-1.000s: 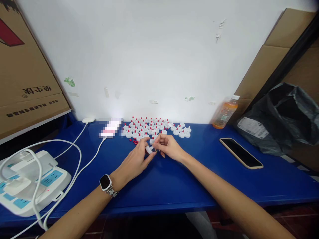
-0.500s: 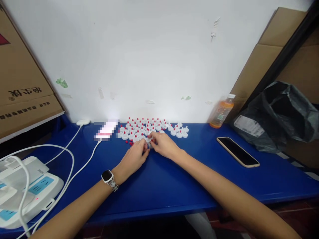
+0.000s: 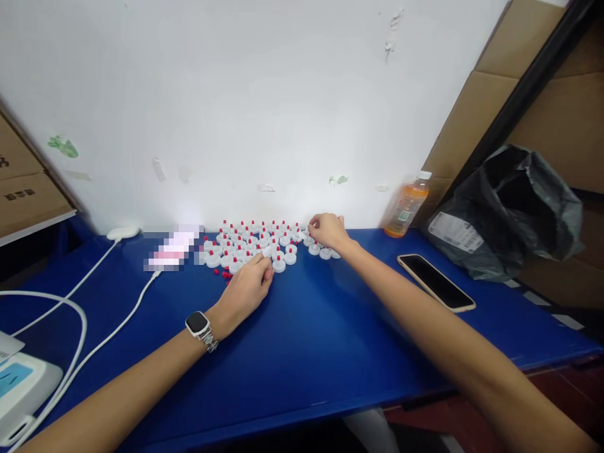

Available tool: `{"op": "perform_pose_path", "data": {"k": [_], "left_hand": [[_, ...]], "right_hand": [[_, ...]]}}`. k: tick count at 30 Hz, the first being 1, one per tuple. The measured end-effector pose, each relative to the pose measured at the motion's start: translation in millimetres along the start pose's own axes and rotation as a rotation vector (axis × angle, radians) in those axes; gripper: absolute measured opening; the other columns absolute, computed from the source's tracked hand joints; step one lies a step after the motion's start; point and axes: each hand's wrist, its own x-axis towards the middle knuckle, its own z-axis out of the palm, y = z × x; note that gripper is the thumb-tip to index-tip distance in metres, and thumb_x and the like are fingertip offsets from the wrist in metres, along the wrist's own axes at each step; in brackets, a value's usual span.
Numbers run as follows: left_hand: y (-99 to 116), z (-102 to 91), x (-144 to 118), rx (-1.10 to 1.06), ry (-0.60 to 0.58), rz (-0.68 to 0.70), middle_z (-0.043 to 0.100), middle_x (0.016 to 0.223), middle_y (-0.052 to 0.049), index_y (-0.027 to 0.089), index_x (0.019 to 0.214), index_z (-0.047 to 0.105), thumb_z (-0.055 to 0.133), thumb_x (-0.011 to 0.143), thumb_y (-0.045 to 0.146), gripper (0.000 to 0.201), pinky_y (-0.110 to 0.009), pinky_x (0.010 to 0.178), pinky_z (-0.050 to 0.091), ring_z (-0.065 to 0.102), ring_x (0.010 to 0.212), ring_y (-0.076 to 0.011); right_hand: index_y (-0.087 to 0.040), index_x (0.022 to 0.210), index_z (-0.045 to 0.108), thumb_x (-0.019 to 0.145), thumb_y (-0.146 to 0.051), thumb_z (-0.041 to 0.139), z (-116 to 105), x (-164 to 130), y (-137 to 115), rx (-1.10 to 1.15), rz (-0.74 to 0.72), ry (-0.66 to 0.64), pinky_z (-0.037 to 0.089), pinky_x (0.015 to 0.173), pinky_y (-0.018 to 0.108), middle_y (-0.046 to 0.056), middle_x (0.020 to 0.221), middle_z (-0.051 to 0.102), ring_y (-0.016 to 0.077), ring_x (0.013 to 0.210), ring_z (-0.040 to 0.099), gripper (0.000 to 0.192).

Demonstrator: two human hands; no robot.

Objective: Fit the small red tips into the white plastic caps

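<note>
Several white round nozzle caps (image 3: pixel 278 266), many with small red tips, stand in a cluster at the back of the blue table. My left hand (image 3: pixel 248 286) is closed at the cluster's front edge; a white part shows by its fingertips, but whether it is held is unclear. Loose red tips (image 3: pixel 226 275) lie just left of that hand. My right hand (image 3: pixel 329 230) has its fingers curled together over white caps without red tips (image 3: pixel 325 253) on the right side. What its fingertips hold, if anything, is hidden.
An orange drink bottle (image 3: pixel 407 204), a phone (image 3: pixel 436 283) and a dark plastic bag (image 3: pixel 500 214) are on the right. On the left lie a blurred lit phone (image 3: pixel 174 247), white cables (image 3: pixel 136 308) and a power strip (image 3: pixel 28 384). A white wall (image 3: pixel 264 94) stands behind.
My right hand has moved away from my left, back and right to the caps without red tips. The left hand stays by the cluster's front. The camera view has turned slightly right.
</note>
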Motion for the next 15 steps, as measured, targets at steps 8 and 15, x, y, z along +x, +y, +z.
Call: {"op": "perform_pose_path", "data": {"k": [8, 15], "left_hand": [[10, -3.6, -5, -0.070, 0.013, 0.011, 0.046, 0.079, 0.001, 0.021, 0.072, 0.034, 0.042, 0.099, 0.024, 0.028, -0.030, 0.063, 0.035, 0.044, 0.065, -0.0130], [19, -12.2, -14, -0.170, 0.163, 0.012, 0.052, 0.092, -0.002, 0.021, 0.088, 0.043, 0.044, 0.100, 0.027, 0.013, -0.030, 0.068, 0.043, 0.050, 0.077, -0.0150]], "right_hand": [[-0.015, 0.082, 0.074, 0.078, -0.013, 0.057, 19, 22, -5, 0.037, 0.043, -0.042, 0.032, 0.094, 0.038, 0.011, 0.085, 0.075, 0.0227, 0.091, 0.063, 0.017], [-0.019, 0.089, 0.071, 0.089, -0.026, 0.055, -14, -30, -20, 0.299, -0.125, 0.258, 0.033, 0.094, 0.039, 0.004, 0.090, 0.073, 0.0218, 0.094, 0.059, 0.017]]}}
